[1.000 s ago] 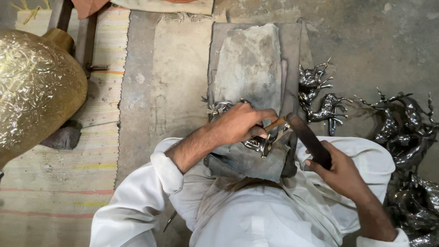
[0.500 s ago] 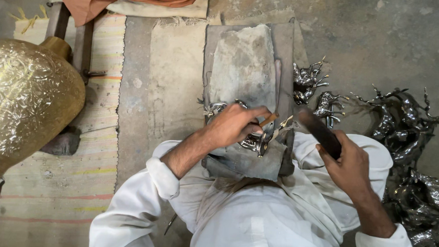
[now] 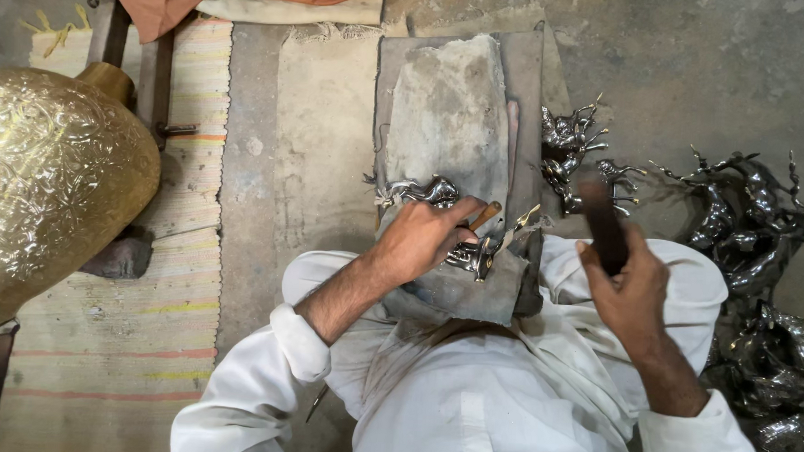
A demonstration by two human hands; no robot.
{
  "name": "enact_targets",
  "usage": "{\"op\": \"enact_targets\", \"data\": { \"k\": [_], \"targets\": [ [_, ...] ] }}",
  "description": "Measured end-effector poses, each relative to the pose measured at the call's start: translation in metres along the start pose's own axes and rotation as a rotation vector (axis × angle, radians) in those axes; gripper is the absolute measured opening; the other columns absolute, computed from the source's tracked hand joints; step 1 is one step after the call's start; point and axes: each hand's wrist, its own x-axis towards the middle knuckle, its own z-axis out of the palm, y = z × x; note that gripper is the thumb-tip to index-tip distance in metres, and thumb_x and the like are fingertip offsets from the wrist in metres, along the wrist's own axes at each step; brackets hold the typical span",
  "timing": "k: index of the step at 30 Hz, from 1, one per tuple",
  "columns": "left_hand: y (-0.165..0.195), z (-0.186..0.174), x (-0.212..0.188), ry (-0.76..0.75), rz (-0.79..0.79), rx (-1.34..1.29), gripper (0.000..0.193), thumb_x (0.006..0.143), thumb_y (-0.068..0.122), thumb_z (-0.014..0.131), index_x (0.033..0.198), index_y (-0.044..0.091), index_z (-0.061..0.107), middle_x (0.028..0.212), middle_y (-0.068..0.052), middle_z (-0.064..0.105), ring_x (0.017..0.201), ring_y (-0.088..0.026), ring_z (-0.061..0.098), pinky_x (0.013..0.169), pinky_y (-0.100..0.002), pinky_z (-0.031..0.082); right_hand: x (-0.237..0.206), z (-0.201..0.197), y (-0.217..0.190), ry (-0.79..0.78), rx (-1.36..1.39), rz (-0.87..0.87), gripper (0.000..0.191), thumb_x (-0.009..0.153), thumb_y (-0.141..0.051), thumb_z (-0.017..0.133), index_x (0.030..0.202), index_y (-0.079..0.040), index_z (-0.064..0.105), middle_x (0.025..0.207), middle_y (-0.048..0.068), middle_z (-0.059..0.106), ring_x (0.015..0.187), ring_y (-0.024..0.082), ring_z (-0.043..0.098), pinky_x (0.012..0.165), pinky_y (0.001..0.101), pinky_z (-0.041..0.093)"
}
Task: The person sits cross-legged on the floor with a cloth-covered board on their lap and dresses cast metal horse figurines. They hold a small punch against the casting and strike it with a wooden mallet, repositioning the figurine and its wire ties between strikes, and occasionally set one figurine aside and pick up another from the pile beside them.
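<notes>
1. At the far left of the frame a large embossed brass vessel (image 3: 46, 192) is seen lying over a striped mat (image 3: 117, 331); it is well apart from the work and is best left untouched
2. At centre, a silvery metal animal figurine (image 3: 439, 210) is pinned down on a grey padded block (image 3: 447, 119) by the left hand (image 3: 424, 240), which is clenched over it; a thin wooden-handled punch (image 3: 486, 213) appears to be grasped by the same fingers, though the exact grip on it cannot be made out
3. The step in hand is judged to be chasing or striking the figurine: the piece should be kept pressed flat against the block so it cannot skid, and the punch held steady at one angle before each blow
4. Right of centre, the right hand (image 3: 630, 290) is closed around a dark hammer handle (image 3: 601, 226), raised and blurred; blows are best kept short and aimed squarely, with the left fingers held clear of the tip
5. The figurine looks bright, polished and thin-limbed, its legs and head showing beyond the hand
6. At the right edge, a heap of darker antlered figurines (image 3: 755, 223) is seen on the floor
</notes>
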Motion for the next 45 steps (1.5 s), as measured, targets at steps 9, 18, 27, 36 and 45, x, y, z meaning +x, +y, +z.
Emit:
{"op": "enact_targets", "data": {
  "k": [9,18,27,36,45],
  "targets": [
    [0.001,0.003,-0.003,-0.004,0.008,0.018,0.031,0.096,0.020,0.072,0.122,0.011,0.060,0.075,-0.015,0.071,0.071,-0.038,0.070,0.064,-0.049,0.053,0.026,-0.032,-0.012,-0.054,-0.294,-0.365,0.049,0.075,-0.005,0.076,0.123,-0.006,0.066,0.105,0.016,0.070,0.099,0.038,0.067,0.086,0.0461,0.052],
    [0.001,0.003,-0.002,0.078,0.048,0.027,0.037,0.092,0.020,0.074,0.124,0.009,0.059,0.076,-0.017,0.071,0.072,-0.041,0.069,0.061,-0.050,0.052,0.027,-0.032,-0.011,-0.062,-0.200,-0.266,0.046,0.079,-0.006,0.077,0.123,-0.006,0.066,0.103,0.017,0.069,0.094,0.036,0.067,0.083,0.0454,0.052],
    [0.001,0.004,-0.007,0.035,0.003,0.001,0.034,0.095,0.020,0.075,0.123,0.010,0.059,0.075,-0.015,0.071,0.070,-0.036,0.071,0.061,-0.047,0.053,0.029,-0.036,-0.019,-0.034,-0.329,-0.419,0.043,0.075,-0.004,0.075,0.116,-0.007,0.066,0.106,0.015,0.071,0.102,0.037,0.067,0.087,0.0462,0.052],
    [-0.001,0.004,-0.008,0.065,0.041,0.028,0.035,0.092,0.019,0.077,0.122,0.009,0.061,0.073,-0.016,0.069,0.071,-0.038,0.070,0.062,-0.048,0.052,0.028,-0.037,-0.024,-0.028,-0.395,-0.355,0.043,0.074,-0.005,0.077,0.115,-0.006,0.066,0.096,0.014,0.068,0.092,0.035,0.068,0.081,0.0453,0.052],
    [-0.006,0.007,-0.011,0.061,0.056,0.025,0.036,0.091,0.015,0.075,0.124,0.010,0.062,0.078,-0.015,0.072,0.073,-0.037,0.071,0.063,-0.047,0.054,0.026,-0.032,-0.017,-0.027,-0.337,-0.268,0.038,0.078,-0.008,0.078,0.114,-0.007,0.067,0.099,0.013,0.069,0.094,0.035,0.067,0.082,0.0452,0.052]
  ]
}}
